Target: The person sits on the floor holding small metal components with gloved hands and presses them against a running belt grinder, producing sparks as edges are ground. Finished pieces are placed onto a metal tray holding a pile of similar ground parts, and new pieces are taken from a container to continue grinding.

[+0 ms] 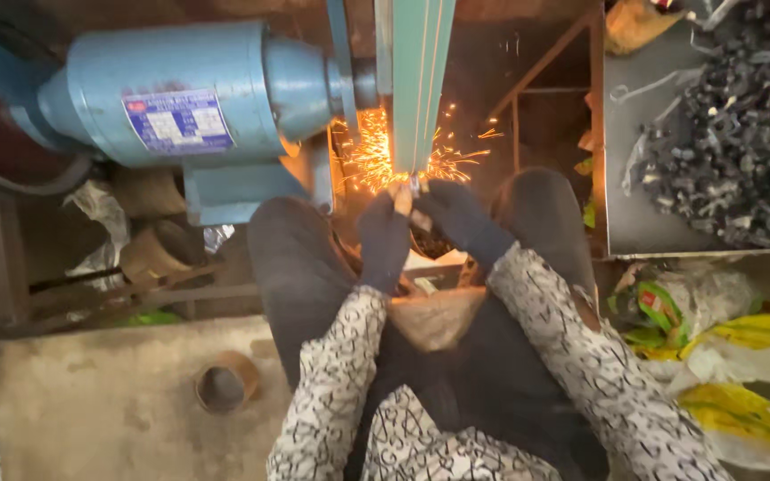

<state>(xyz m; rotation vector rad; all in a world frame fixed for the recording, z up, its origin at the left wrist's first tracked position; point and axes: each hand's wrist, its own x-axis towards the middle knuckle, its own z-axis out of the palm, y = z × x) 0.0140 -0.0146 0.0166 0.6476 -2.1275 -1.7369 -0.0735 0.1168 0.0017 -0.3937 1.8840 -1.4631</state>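
Observation:
Both my hands wear dark gloves and meet just below a green sanding belt (418,80) that runs on a blue motor (180,93). My left hand (383,236) and my right hand (456,216) together pinch a small metal piece (413,189) against the belt. Orange sparks (374,156) spray to the left and right of the contact point. The piece is mostly hidden by my fingertips. My patterned sleeves and dark trousers fill the lower middle.
A metal tray (643,223) at the right holds a heap of several small dark metal parts (741,134). Yellow and green plastic bags (733,356) lie below it. A slab with a round hole (222,385) sits at the lower left.

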